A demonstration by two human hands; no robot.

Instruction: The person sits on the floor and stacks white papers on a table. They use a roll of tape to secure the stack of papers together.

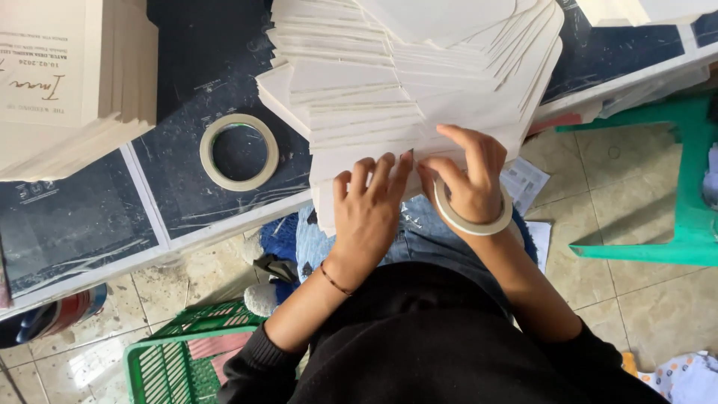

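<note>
A fanned pile of cream envelopes (404,82) lies on the dark table (187,82), hanging over its near edge. My left hand (368,209) lies flat on the nearest envelope, fingers pointing away from me. My right hand (470,173) presses its fingertips on the same envelope just to the right. A roll of cream tape (473,218) sits around my right wrist like a bracelet. Neither hand grips anything.
A second tape roll (239,152) lies on the table to the left. A stack of printed cream cards (67,75) stands at the far left. On the tiled floor are a green basket (168,355) and a green plastic stool (673,187).
</note>
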